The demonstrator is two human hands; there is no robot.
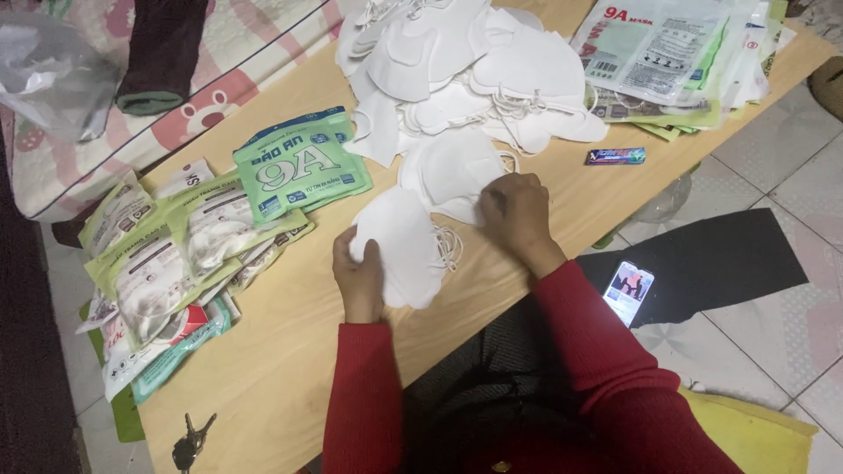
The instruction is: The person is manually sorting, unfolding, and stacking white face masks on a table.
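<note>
Left hand [358, 272], red sleeve: fingers curled closed around the near-left edge of a small stack of white masks [404, 247]. Right hand [514, 213]: fingers bent down, tips pinching the edge of a single white mask [452, 171] lying just beyond the stack; grip closed, though how firmly cannot be told. The stack rests on the bench between the two hands, its ear loops spilling out on the side nearer the right hand.

Bench [290, 351]: pale wood, runs diagonally under everything.

Landmark taken as the held stack. Beyond it, toward the far edge of the bench: large loose heap of white masks [474, 70], overlapping, loops tangled. Beyond and right of that heap: pile of flat printed packets [667, 61], mostly white and green, fanned out. Left of the stack: a green packet [299, 165] lying face up; further left again, a spread of filled clear-and-green packets [167, 263], overlapping, reaching the bench's left edge.

Right of the stack, off the bench on the tiled floor: a dark mat [711, 259] with a lit phone [629, 290] at its near-left corner.

Right and beyond the stack, on bare wood: small blue wrapper stick [616, 156].

Near-left of the stack, at the bench's near edge: bunch of dark keys [189, 446].
</note>
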